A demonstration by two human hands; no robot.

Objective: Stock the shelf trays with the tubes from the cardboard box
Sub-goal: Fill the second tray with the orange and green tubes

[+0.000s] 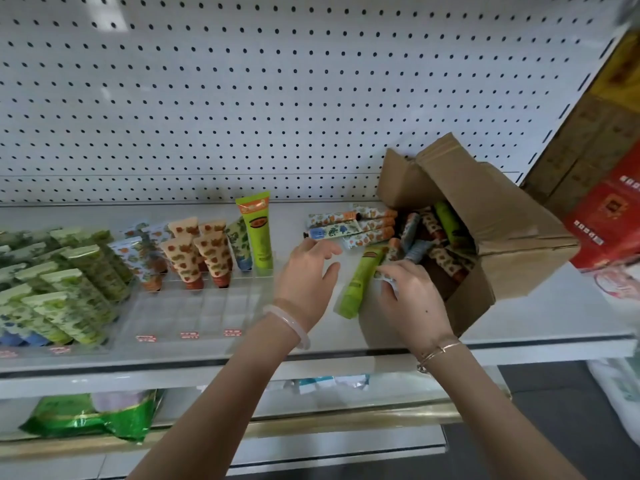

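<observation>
Spilling from the tipped box, tubes lie on the shelf beside it. The right hand pinches a small tube at the box mouth. The left hand hovers near, fingers spread wide. On the left, more tubes stand in a tray.

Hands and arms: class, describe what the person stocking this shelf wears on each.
No sleeves or gloves are in view. At the wrist of the left hand sits a thick, smooth, pale pink bangle. At the wrist of the right hand sit thin gold-coloured bracelets, one looking like a fine chain.
</observation>
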